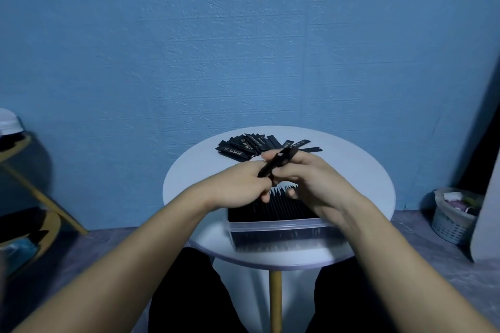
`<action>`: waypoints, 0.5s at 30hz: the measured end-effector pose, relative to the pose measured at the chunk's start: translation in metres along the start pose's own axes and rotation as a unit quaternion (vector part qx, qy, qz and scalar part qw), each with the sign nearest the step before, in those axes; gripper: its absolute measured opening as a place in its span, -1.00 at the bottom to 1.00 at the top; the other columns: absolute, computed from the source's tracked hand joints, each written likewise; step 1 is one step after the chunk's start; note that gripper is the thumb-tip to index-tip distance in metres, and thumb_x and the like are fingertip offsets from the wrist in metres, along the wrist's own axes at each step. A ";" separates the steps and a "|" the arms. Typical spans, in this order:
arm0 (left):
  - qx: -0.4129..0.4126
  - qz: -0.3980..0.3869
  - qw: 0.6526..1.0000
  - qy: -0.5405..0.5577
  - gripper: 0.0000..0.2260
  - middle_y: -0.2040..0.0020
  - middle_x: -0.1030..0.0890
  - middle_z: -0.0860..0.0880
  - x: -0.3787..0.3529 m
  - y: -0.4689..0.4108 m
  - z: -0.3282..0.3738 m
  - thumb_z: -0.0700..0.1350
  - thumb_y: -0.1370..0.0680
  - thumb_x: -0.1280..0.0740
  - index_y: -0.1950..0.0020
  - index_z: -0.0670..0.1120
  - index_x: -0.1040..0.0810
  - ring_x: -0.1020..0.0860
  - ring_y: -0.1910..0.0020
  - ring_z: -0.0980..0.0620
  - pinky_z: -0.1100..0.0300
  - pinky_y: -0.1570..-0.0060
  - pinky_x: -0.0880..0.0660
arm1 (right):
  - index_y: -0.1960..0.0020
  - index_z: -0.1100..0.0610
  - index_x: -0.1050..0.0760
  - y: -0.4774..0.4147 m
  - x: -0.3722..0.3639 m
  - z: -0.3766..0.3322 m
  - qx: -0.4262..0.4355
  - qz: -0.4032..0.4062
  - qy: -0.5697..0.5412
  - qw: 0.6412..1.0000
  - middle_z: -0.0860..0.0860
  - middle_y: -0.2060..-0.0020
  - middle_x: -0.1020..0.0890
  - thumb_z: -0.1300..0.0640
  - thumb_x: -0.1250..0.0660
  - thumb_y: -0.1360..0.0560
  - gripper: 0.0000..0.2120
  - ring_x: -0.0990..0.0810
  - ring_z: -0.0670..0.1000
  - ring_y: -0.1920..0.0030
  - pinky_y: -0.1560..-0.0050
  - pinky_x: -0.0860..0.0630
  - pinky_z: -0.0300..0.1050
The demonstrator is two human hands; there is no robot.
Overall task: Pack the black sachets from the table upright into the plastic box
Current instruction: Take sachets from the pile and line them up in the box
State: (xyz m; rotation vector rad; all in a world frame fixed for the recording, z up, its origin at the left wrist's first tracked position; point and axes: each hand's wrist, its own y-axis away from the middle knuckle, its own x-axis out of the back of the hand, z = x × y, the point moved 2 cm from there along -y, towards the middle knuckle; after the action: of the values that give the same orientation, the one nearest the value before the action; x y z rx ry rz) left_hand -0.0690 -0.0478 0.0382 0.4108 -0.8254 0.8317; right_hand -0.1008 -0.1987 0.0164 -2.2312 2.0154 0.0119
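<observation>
A round white desk (194, 167) stands against a blue textured wall (243, 35), on a yellow leg (276, 300). A clear plastic box (284, 227) sits at the near side of the desk, its inside filled with black sachets standing upright in tight rows (284, 205); only their top edges show. A loose pile of sachets (246, 147) lies flat and fanned out at the far side of the desk, well apart from the box. Both hands are raised above the box, between it and the pile. The left hand (238, 186) is curled, its fingers (263, 181) pinched on the lower end of a held sachet (273, 166). The right hand (311, 178) grips the upper end of the same sachet, its fingers (281, 169) closed around it. The held sachet is tilted, running from lower left to upper right, and touches neither the box nor the pile. Whether more than one sachet is in the grip cannot be told; the spot is blurred. Both forearms are bare and reach in from the bottom corners of the view. Dark trousers (189, 292) show under the desk edge. A woven basket (454, 216) with crumpled contents stands on the floor at the right, near a pale panel (487, 170). A yellow-framed shelf (35, 197) stands at the left, with a white object (8, 121) on its upper level.
</observation>
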 end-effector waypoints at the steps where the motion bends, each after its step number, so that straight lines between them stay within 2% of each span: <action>1: 0.005 -0.011 1.000 -0.008 -0.81 0.18 -0.65 -0.02 0.000 0.001 0.001 -0.23 -0.60 -0.18 0.09 -0.05 -0.56 -0.46 0.30 0.20 0.28 0.26 -0.37 | -0.03 0.04 -0.70 0.001 -0.001 0.000 0.007 -0.011 0.006 1.000 0.01 0.03 -0.71 0.34 -0.39 -0.49 -0.74 -0.57 -0.05 0.14 0.35 -0.33 -0.27; 3: 0.004 -0.022 1.000 -0.012 -0.77 0.14 -0.67 -0.04 -0.001 0.000 0.000 -0.23 -0.59 -0.18 -0.06 -0.10 -0.62 -0.47 0.23 0.15 0.21 0.20 -0.38 | 0.05 0.04 -0.69 0.002 -0.002 -0.001 0.022 -0.015 0.011 1.000 -0.02 0.04 -0.70 0.32 -0.44 -0.47 -0.80 -0.57 0.02 0.14 0.33 -0.37 -0.27; 6: -0.029 -0.004 0.999 0.020 -0.65 0.05 -0.66 -0.04 0.000 0.001 -0.002 -0.25 -0.57 -0.22 -0.33 -0.02 -0.51 -0.48 0.14 0.09 0.08 0.10 -0.45 | -0.04 0.16 -0.66 0.002 -0.002 0.000 0.031 0.009 0.011 0.999 0.04 0.07 -0.69 0.26 -0.45 -0.50 -0.87 -0.59 -0.02 0.17 0.30 -0.45 -0.29; 8: -0.047 0.018 0.999 0.016 -0.67 -0.03 -0.65 -0.11 0.002 0.001 -0.007 -0.23 -0.56 -0.28 -0.31 0.00 -0.49 -0.50 0.11 0.06 -0.07 -0.02 -0.51 | -0.11 0.26 -0.64 -0.001 0.001 0.001 0.034 0.052 0.011 0.998 0.06 0.14 -0.66 0.23 -0.44 -0.53 -0.82 -0.55 -0.09 0.27 0.33 -0.47 -0.29; 9: -0.044 0.026 0.999 0.012 -0.71 0.02 -0.64 -0.10 0.002 0.001 -0.010 -0.22 -0.56 -0.31 -0.27 -0.01 -0.50 -0.50 0.14 0.06 -0.11 -0.03 -0.51 | -0.10 0.27 -0.64 -0.003 0.003 0.002 0.038 0.076 0.015 0.996 0.05 0.19 -0.64 0.22 -0.43 -0.55 -0.83 -0.51 -0.09 0.32 0.36 -0.47 -0.29; 11: -0.034 0.040 0.999 0.002 -0.73 0.09 -0.62 -0.01 0.002 0.000 -0.018 -0.22 -0.57 -0.33 -0.24 0.00 -0.53 -0.50 0.21 0.11 0.00 0.03 -0.52 | -0.02 0.27 -0.64 -0.006 0.008 0.002 0.044 0.120 0.039 0.991 0.05 0.28 -0.61 0.19 -0.41 -0.57 -0.87 -0.45 -0.07 0.39 0.41 -0.44 -0.24; 13: -0.023 0.045 0.999 0.006 -0.67 0.09 -0.60 0.09 0.001 0.002 -0.022 -0.24 -0.58 -0.32 -0.32 0.03 -0.52 -0.53 0.22 0.15 0.17 0.08 -0.52 | 0.06 0.22 -0.64 -0.008 0.015 -0.001 0.038 0.151 0.092 0.983 0.05 0.34 -0.61 0.15 -0.41 -0.57 -0.87 -0.44 -0.05 0.43 0.44 -0.39 -0.18; 15: -0.022 0.056 0.998 0.013 -0.62 -0.02 -0.60 0.08 0.000 0.003 -0.026 -0.28 -0.58 -0.28 -0.36 0.02 -0.51 -0.62 0.09 0.08 0.08 -0.05 -0.59 | 0.19 0.12 -0.58 -0.009 0.019 -0.003 0.008 0.154 0.167 0.974 0.02 0.42 -0.57 0.11 -0.43 -0.54 -0.85 -0.43 -0.05 0.48 0.44 -0.35 -0.18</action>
State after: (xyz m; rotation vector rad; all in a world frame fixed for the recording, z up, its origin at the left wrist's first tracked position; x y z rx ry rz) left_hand -0.0588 -0.0299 0.0214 0.3171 -0.8457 0.9191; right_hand -0.0898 -0.2170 0.0184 -1.9936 2.5051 -0.3694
